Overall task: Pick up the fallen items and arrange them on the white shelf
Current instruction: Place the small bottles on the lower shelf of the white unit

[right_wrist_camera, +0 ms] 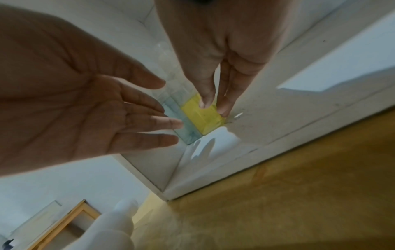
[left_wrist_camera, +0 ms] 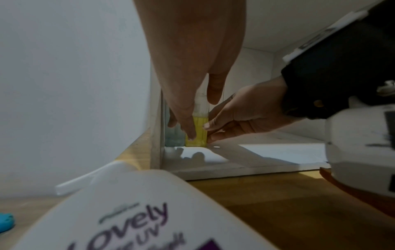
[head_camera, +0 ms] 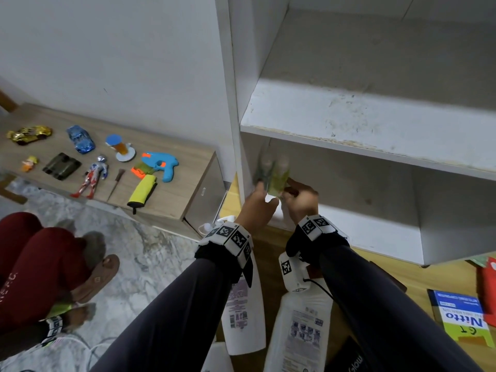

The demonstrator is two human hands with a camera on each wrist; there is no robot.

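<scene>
Two clear bottles stand side by side in the left corner of the white shelf's (head_camera: 375, 124) lowest compartment: one with yellow liquid (head_camera: 280, 177) (left_wrist_camera: 199, 133) (right_wrist_camera: 205, 121) and one with blue-grey liquid (head_camera: 261, 170) (left_wrist_camera: 174, 137) (right_wrist_camera: 183, 130). My left hand (head_camera: 264, 200) (left_wrist_camera: 186, 108) (right_wrist_camera: 166, 118) is open, its straight fingers reaching to the bottles' front. My right hand (head_camera: 292, 190) (left_wrist_camera: 213, 130) (right_wrist_camera: 213, 108) lays straight fingertips on the yellow bottle's right side. The head view is blurred at the bottles.
Two white lotion bottles (head_camera: 243, 318) (head_camera: 300, 331) lie on the wooden floor under my forearms. A Nitto box (head_camera: 461, 320) and a red item (head_camera: 489, 285) lie at the right. A low wooden bench (head_camera: 174, 200) at the left holds several toys. Another person in red trousers (head_camera: 32, 264) crouches at the far left.
</scene>
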